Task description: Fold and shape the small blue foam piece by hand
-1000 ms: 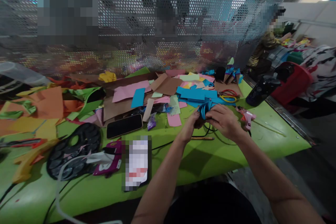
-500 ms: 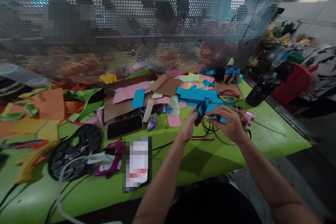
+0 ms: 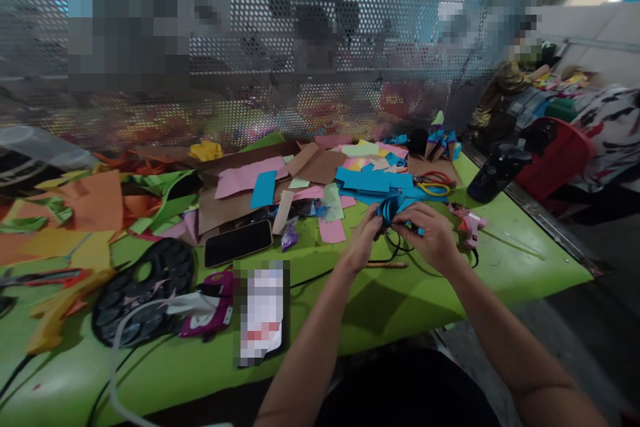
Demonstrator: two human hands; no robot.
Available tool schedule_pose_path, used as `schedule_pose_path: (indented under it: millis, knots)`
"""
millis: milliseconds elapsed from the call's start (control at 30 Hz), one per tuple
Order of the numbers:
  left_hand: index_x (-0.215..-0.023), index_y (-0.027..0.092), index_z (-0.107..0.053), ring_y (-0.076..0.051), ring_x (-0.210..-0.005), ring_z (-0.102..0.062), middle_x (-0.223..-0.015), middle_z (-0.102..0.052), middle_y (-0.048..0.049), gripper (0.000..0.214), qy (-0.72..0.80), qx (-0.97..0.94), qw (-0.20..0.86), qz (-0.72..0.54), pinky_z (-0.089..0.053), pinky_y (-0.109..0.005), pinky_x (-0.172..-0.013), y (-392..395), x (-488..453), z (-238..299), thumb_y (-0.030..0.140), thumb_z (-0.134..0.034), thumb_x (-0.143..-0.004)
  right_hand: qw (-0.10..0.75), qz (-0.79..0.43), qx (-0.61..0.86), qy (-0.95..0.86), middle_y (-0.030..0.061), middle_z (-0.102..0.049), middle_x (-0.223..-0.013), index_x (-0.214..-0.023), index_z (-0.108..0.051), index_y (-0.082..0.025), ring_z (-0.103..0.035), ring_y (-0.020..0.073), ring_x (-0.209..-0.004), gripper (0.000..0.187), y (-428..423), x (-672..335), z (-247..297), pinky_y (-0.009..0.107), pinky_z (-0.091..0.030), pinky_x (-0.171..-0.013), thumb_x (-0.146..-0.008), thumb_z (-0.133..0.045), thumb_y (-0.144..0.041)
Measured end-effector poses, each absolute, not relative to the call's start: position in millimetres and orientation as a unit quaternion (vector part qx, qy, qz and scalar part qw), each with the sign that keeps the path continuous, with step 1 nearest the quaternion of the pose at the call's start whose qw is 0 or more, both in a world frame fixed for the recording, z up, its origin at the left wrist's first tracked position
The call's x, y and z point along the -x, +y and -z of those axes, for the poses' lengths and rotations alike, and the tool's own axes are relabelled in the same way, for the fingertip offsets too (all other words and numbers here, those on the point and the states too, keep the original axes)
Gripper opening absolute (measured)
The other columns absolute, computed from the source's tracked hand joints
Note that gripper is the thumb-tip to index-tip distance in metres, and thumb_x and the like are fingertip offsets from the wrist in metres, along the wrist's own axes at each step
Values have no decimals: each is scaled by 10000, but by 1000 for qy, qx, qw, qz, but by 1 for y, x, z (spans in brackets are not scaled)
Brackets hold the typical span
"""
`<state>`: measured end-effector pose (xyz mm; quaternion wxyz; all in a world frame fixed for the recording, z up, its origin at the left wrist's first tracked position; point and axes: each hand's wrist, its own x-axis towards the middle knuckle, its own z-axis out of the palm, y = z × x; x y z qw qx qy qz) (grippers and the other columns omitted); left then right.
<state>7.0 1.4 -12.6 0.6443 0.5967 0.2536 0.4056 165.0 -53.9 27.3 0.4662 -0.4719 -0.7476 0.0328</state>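
Observation:
Above the green table, my left hand (image 3: 364, 242) is closed on the left side of a layered, curled blue paper piece (image 3: 389, 209). My right hand (image 3: 431, 233) pinches at its right side, thumb and fingers touching it, with a small bit of blue showing by the fingertips. Just behind lie flat blue paper sheets (image 3: 373, 180) and scissors with yellow and red handles (image 3: 434, 183). A black cable (image 3: 395, 250) and a thin wooden stick (image 3: 383, 265) rest below the hands. To the right is a pink glue gun (image 3: 470, 223).
A black phone (image 3: 239, 243), a pixelated phone (image 3: 263, 313), a purple tissue pack (image 3: 210, 310), a black round palette (image 3: 145, 287) and a yellow glue gun (image 3: 55, 320) cover the left. A dark bottle (image 3: 497, 172) stands right. Behind rises a perforated metal panel (image 3: 280, 93). Another person (image 3: 510, 83) sits far right.
My right hand has moved in to the left, its fingers now against the blue paper piece. The blue piece and my left hand have shifted slightly, and the paper sits a little lower.

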Motion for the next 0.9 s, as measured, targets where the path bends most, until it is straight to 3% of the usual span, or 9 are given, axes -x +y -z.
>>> schedule_pose_path:
  millis: [167, 633, 900]
  knots:
    - [-1137, 202, -578, -159, -790, -457, -912, -564, -24, 382, 270, -632, 600, -410, -364, -261, -711, -1, -5, 12, 483, -507, -888, 475, -20, 481, -737, 34, -671, -787, -836, -672, -212, -632, 174, -734, 42, -55, -161, -26, 280, -504, -670, -859, -654, -182]
    - [-1124, 205, -577, -195, -981, -507, -1072, -585, -45, 355, 245, -679, 553, -416, -389, -295, -917, -3, -7, 8, 465, -462, -910, 471, -34, 518, -713, 12, -610, -700, -739, -627, -201, -559, 149, -632, 105, -61, -157, -27, 256, -435, -575, -836, -634, -163]
    - [-1163, 201, -590, -167, -790, -471, -879, -568, -26, 423, 250, -633, 602, -417, -394, -268, -730, -3, -9, 12, 505, -469, -895, 474, -46, 512, -715, 8, -598, -684, -715, -621, -210, -555, 149, -634, 132, -62, -154, -31, 258, -435, -585, -843, -616, -177]
